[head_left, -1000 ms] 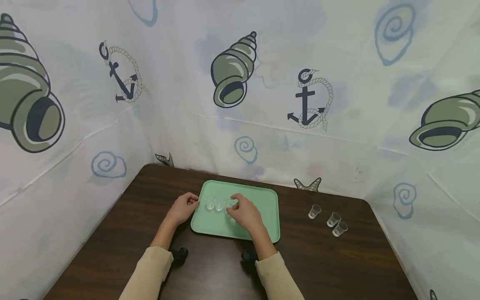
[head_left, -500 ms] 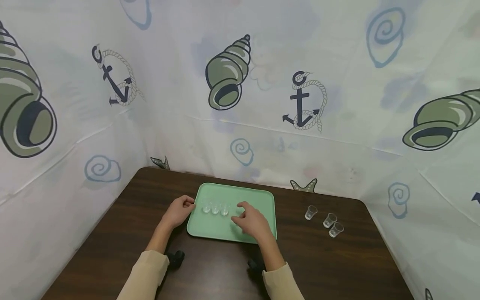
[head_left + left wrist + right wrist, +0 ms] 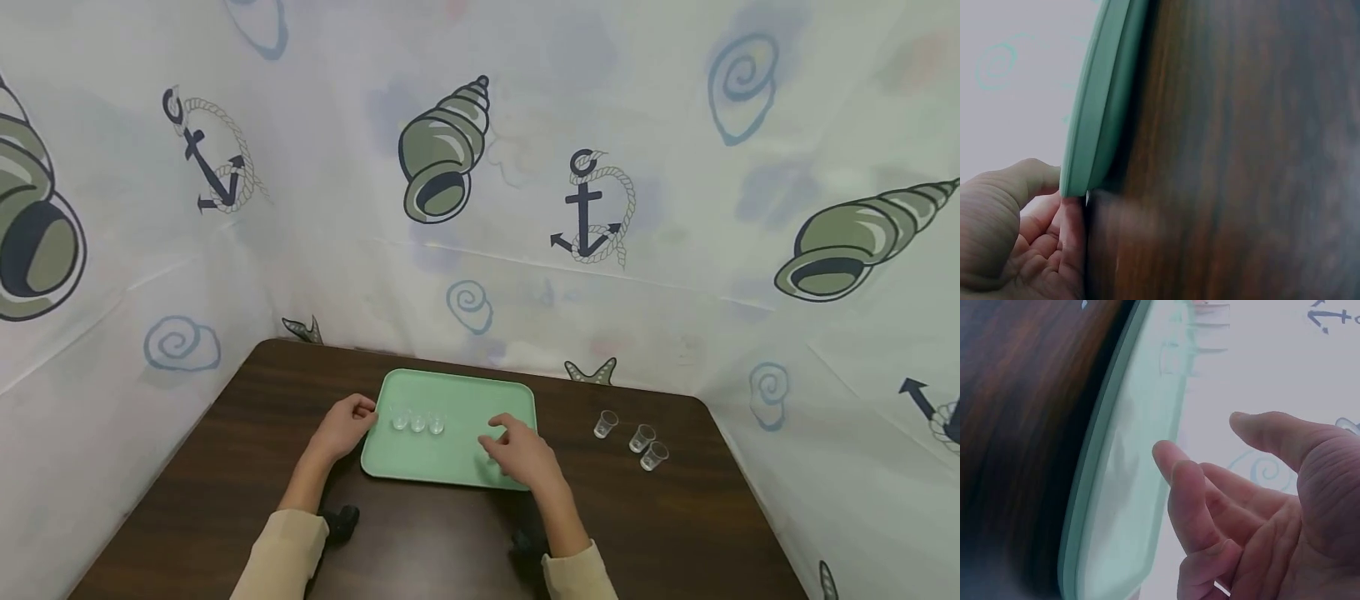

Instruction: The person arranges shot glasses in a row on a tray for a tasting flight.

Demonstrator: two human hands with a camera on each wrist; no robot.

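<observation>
- I see three clear cups [image 3: 417,423] in a row on the left half of the green tray [image 3: 450,464], three more cups [image 3: 642,438] right, on the table [image 3: 705,517].
- The left hand [image 3: 342,427] pinches the tray's left edge; the right hand [image 3: 527,455] holds nothing, thumb and fingers apart.
- Cups look light, stiff, slippery (perhaps brittle); I'd grip their sides.
- I can read no labels.

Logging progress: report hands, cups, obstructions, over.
Left hand gripping tray edge. Right hand empty above tray. Three cups on tray, three others on table. No obstruction seen.
</observation>
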